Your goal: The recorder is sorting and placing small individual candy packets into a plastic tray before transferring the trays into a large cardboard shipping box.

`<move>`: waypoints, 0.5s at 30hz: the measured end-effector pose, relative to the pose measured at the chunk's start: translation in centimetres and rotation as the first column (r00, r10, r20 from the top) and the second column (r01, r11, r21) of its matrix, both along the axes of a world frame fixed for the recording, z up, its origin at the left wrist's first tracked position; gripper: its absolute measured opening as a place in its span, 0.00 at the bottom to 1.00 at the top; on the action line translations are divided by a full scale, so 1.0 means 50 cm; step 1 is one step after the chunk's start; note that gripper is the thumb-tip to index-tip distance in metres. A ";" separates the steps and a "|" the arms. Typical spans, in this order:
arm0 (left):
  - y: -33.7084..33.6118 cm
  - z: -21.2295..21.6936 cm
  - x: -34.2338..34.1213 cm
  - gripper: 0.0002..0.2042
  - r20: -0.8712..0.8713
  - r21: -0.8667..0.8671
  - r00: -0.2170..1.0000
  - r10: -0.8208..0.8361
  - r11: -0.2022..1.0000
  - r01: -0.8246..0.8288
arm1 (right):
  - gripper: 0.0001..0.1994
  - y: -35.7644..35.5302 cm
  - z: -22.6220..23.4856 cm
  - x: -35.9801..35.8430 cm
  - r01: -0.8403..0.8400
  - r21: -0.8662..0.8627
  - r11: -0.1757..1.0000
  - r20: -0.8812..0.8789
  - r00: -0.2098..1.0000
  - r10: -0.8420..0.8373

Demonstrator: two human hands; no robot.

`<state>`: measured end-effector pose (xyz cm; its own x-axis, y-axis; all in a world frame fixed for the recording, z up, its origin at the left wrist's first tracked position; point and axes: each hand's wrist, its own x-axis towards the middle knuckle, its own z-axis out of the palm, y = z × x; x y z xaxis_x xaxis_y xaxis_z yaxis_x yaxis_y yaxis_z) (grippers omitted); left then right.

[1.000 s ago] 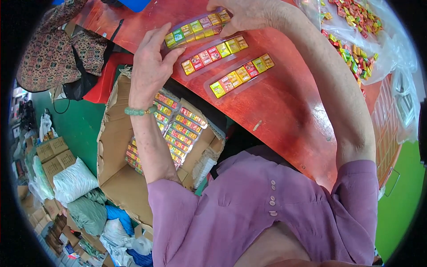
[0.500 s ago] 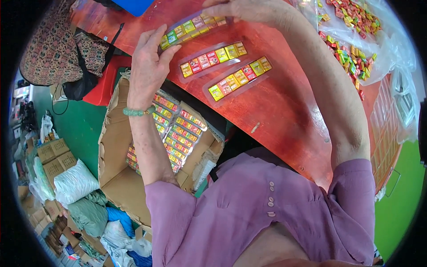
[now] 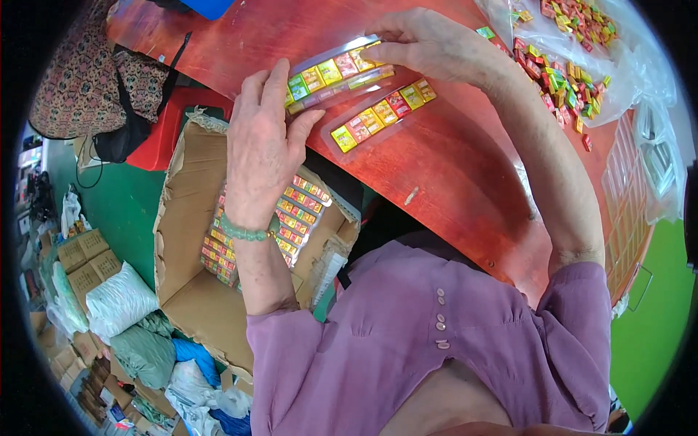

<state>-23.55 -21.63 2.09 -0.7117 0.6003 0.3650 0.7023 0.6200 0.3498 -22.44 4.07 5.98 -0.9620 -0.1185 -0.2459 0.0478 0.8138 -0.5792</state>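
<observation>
My left hand (image 3: pixel 265 145), with a green bead bracelet at the wrist, grips the left end of a long clear plastic strip pack (image 3: pixel 329 71) of small colourful wrapped cubes. My right hand (image 3: pixel 425 49) pinches its right end. This pack is tilted over the red table, above or against a second pack whose clear plastic edge (image 3: pixel 347 90) shows below it; whether the two touch I cannot tell. A third strip pack (image 3: pixel 383 115) lies flat, nearer to me, with one row of yellow, red and green cubes.
Below the table's left edge stands an open cardboard box (image 3: pixel 182 240) holding stacked strip packs (image 3: pixel 294 218). Loose cubes (image 3: pixel 567 87) lie on clear plastic bags at the far right. A red stool (image 3: pixel 156 138) and patterned bag (image 3: pixel 80 87) are at left.
Both hands have brought the held strip pack toward me, over the second pack, which is now mostly covered. The third pack has stayed in place.
</observation>
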 end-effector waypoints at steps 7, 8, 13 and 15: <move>0.000 -0.008 -0.010 0.30 0.272 0.156 0.959 0.079 0.980 -0.125 | 0.18 0.017 -0.038 -0.016 0.133 -0.419 0.898 0.101 0.990 -0.099; 0.003 -0.009 -0.016 0.30 0.285 0.191 0.956 0.072 0.973 -0.130 | 0.18 0.028 -0.038 -0.012 0.142 -0.415 0.899 0.102 0.989 -0.109; 0.015 0.040 0.039 0.29 0.270 0.187 0.956 0.115 0.968 -0.169 | 0.17 0.032 0.025 0.028 0.140 -0.538 0.831 0.074 0.990 -0.118; 0.024 0.048 0.071 0.29 0.159 0.135 0.983 0.094 0.984 -0.116 | 0.15 0.057 0.021 0.054 0.138 -0.551 0.823 0.111 0.990 -0.092</move>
